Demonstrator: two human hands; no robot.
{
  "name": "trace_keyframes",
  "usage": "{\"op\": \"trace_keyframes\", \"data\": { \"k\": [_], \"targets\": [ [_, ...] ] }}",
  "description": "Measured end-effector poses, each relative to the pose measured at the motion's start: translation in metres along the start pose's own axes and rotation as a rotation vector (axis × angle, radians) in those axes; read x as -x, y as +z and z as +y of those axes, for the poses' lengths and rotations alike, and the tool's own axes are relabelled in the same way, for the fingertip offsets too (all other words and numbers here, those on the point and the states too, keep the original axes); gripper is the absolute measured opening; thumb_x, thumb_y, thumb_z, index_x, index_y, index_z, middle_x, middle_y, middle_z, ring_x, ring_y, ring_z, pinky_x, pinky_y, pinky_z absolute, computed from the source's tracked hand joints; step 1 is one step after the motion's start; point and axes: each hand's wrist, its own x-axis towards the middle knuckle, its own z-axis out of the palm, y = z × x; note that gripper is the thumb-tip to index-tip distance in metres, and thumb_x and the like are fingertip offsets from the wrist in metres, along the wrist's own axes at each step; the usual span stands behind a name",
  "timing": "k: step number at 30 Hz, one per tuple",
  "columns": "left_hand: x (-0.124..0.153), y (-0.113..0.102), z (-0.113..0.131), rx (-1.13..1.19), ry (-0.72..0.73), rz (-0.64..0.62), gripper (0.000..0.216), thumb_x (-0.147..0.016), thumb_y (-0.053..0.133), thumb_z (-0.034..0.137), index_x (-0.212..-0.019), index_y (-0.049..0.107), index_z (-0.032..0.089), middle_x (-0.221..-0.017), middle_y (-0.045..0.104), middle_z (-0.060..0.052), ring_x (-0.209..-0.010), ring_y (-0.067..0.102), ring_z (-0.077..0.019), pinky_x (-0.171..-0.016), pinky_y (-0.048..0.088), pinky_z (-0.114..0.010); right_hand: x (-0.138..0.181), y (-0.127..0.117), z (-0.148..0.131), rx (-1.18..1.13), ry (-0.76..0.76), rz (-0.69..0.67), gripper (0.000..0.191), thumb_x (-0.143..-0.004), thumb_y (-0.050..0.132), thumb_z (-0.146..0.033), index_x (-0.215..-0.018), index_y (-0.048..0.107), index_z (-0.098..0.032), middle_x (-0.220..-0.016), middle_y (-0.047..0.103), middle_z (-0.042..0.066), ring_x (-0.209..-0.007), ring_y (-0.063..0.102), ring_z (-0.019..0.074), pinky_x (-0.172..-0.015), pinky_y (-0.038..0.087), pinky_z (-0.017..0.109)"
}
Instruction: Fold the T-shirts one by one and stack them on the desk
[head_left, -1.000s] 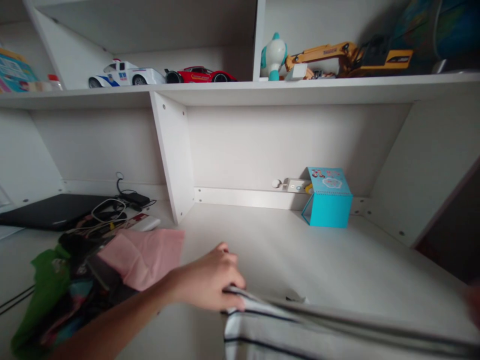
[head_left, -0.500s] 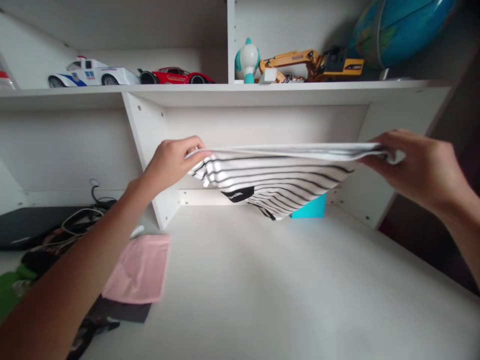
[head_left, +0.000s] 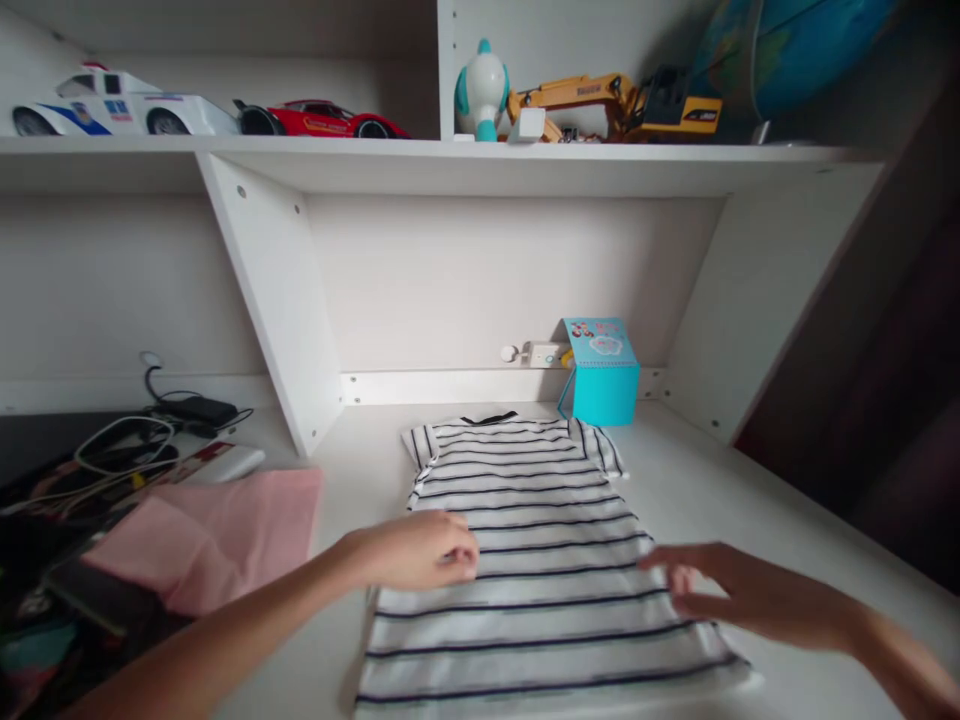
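A white short-sleeved T-shirt (head_left: 525,510) with dark stripes lies spread flat on the desk. Its dark-edged collar points to the back and its hem toward me. Over the left part of the shirt is my left hand (head_left: 431,550), fingers loosely curled with a small gap to the thumb and no cloth between them. My right hand (head_left: 720,585) is at the shirt's right edge, thumb and fingers apart. Whether either hand touches the cloth, I cannot tell.
A blue desk calendar (head_left: 606,390) stands behind the right sleeve. At left lie a pink cloth (head_left: 225,530), cables (head_left: 124,450) and a black adapter (head_left: 199,410). The shelf (head_left: 525,155) above holds a white toy car, a red one, a toy excavator and a globe.
Half a second ago both hands held the shirt stretched up in the air by one edge. Now it lies flat on the desk, released, and both hands are lower.
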Motion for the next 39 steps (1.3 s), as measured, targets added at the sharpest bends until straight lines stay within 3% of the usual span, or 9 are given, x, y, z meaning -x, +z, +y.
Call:
{"op": "trace_keyframes", "data": {
  "k": [4,8,12,15,17,21,25,34,39],
  "targets": [
    [-0.060,0.003,-0.029,0.036,-0.043,0.314,0.036,-0.089,0.035,0.028,-0.120,0.050,0.017,-0.122,0.051,-0.009,-0.109,0.050,-0.0182,-0.092,0.036,-0.026,-0.073,-0.014,-0.003,0.131,-0.063,0.350,0.042,-0.086,0.032,-0.044,-0.114,0.056,-0.024,-0.116,0.058,0.006,-0.105,0.053,0.0220,-0.091,0.041,0.033],
    [-0.098,0.023,-0.070,-0.018,-0.350,0.250,0.057,-0.087,0.035,0.042,-0.137,0.027,0.016,-0.146,0.017,-0.013,-0.133,0.013,-0.0289,-0.103,0.023,-0.043,-0.138,-0.007,0.011,0.242,0.005,0.478,0.043,-0.086,0.031,-0.031,-0.120,0.052,-0.013,-0.128,0.049,0.012,-0.120,0.041,0.0219,-0.100,0.030,0.034],
    [-0.085,0.024,-0.113,-0.021,-0.686,0.253,0.071,-0.082,0.029,0.062,-0.140,0.022,0.021,-0.146,0.016,-0.016,-0.131,0.013,-0.0372,-0.099,0.022,-0.053,-0.152,0.000,0.027,0.287,0.057,0.496,0.039,-0.085,0.039,-0.032,-0.116,0.055,-0.015,-0.125,0.052,0.011,-0.116,0.046,0.0235,-0.097,0.034,0.034],
    [-0.068,0.012,-0.140,-0.091,-0.985,0.280,0.067,-0.082,0.027,0.061,-0.136,0.033,0.021,-0.140,0.029,-0.019,-0.125,0.026,-0.0436,-0.091,0.022,-0.062,-0.154,-0.009,0.036,0.294,0.079,0.504,0.031,-0.087,0.040,-0.032,-0.109,0.059,-0.021,-0.114,0.060,0.006,-0.106,0.054,0.0209,-0.091,0.039,0.030],
    [-0.067,0.008,-0.153,-0.165,-1.085,0.308,0.060,-0.085,0.026,0.054,-0.133,0.038,0.020,-0.138,0.031,-0.020,-0.124,0.026,-0.0437,-0.089,0.021,-0.065,-0.161,-0.020,0.043,0.294,0.147,0.540,0.030,-0.089,0.039,-0.031,-0.110,0.058,-0.021,-0.111,0.061,0.007,-0.102,0.056,0.0203,-0.088,0.041,0.031],
    [-0.090,0.014,-0.166,-0.258,-0.918,0.429,0.057,-0.088,0.020,0.046,-0.137,0.030,0.020,-0.145,0.021,-0.014,-0.131,0.015,-0.0362,-0.097,0.015,-0.061,-0.186,-0.041,0.060,0.277,0.394,0.663,0.033,-0.090,0.043,-0.036,-0.115,0.050,-0.016,-0.109,0.058,0.008,-0.095,0.057,0.0186,-0.083,0.044,0.039],
    [-0.117,0.023,-0.171,-0.125,-0.841,0.430,0.063,-0.085,0.017,0.058,-0.140,0.022,0.028,-0.147,0.014,-0.008,-0.132,0.007,-0.0365,-0.095,0.014,-0.064,-0.206,-0.044,0.069,0.256,0.572,0.746,0.033,-0.088,0.048,-0.038,-0.112,0.051,-0.016,-0.108,0.055,0.007,-0.091,0.056,0.0171,-0.078,0.047,0.038],
    [-0.122,0.023,-0.183,-0.140,-0.832,0.463,0.066,-0.081,0.016,0.066,-0.138,0.024,0.034,-0.147,0.016,-0.005,-0.133,0.005,-0.0371,-0.094,0.011,-0.067,-0.205,-0.055,0.071,0.325,0.469,0.822,0.035,-0.087,0.035,-0.018,-0.118,0.051,-0.022,-0.106,0.055,0.010,-0.090,0.057,0.0176,-0.075,0.043,0.027],
    [-0.124,0.026,-0.188,-0.154,-0.831,0.469,0.068,-0.079,0.015,0.069,-0.138,0.023,0.035,-0.147,0.015,-0.004,-0.132,0.002,-0.0392,-0.093,0.009,-0.069,-0.210,-0.051,0.063,0.375,0.525,0.819,0.038,-0.081,0.034,-0.011,-0.110,0.057,-0.015,-0.109,0.052,0.019,-0.097,0.053,0.0289,-0.073,0.043,0.038]
  ]
}}
